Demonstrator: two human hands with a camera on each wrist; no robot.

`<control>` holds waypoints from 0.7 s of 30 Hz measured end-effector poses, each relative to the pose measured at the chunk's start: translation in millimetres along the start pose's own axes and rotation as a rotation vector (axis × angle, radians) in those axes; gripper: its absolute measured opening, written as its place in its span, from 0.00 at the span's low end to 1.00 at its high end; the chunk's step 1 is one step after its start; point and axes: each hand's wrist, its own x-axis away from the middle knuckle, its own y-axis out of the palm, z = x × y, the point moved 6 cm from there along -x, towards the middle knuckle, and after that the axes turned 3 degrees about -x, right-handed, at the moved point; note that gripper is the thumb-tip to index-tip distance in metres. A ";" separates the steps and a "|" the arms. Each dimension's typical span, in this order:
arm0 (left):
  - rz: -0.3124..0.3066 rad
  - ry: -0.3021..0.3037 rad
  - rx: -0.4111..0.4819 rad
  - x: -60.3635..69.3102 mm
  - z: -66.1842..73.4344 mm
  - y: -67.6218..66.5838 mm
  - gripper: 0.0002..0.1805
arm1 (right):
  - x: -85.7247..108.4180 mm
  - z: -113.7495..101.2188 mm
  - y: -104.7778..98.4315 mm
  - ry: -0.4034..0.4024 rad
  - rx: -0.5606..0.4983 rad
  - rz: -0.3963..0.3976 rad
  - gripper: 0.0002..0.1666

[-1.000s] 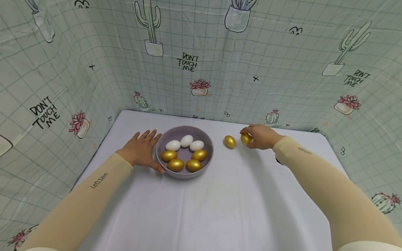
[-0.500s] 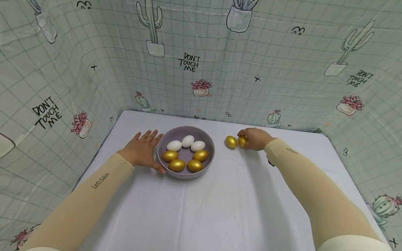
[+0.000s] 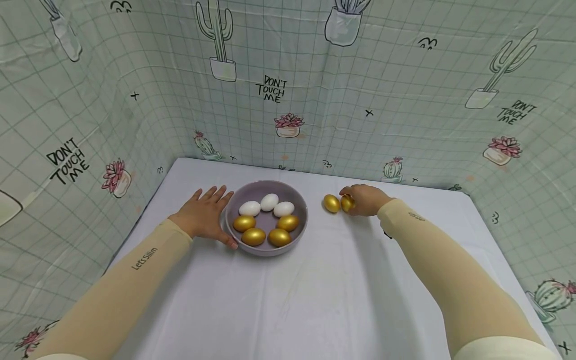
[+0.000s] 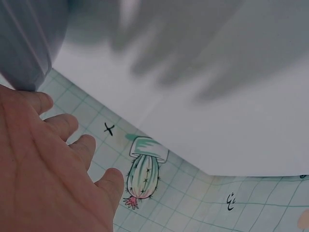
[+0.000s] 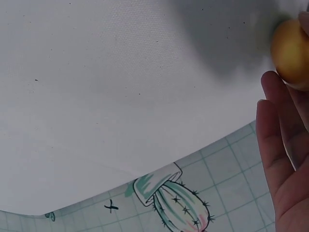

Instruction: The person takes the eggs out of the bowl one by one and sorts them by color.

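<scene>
Mauve bowl [image 3: 267, 220]: glossy gold eggs [image 3: 254, 237], three to nine o'clock; white eggs [image 3: 270, 202], ten to two. Left hand [image 3: 202, 216] at bowl's nine o'clock, spread, touching side, gripping nothing. Beyond three o'clock, right hand [image 3: 368, 199] pinches smooth, shiny gold egg [image 3: 347, 203]; loose gold egg [image 3: 332, 203] just beside, toward nine.

The gold eggs [image 3: 254, 237] look glossy and metallic to me, the white eggs [image 3: 270, 202] smooth; the bowl [image 3: 267, 252] seems satiny plastic, the backdrop [image 3: 324, 80] wrinkled cloth.
</scene>
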 end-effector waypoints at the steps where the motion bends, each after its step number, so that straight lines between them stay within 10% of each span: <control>1: -0.003 0.000 -0.001 0.0 0.3 -0.1 0.78 | 0.1 0.4 0.2 0.003 0.003 -0.003 0.32; 21: 0.007 0.007 0.005 0.7 1.7 -1.8 0.77 | 20.3 3.1 -29.7 -0.015 0.027 0.018 0.38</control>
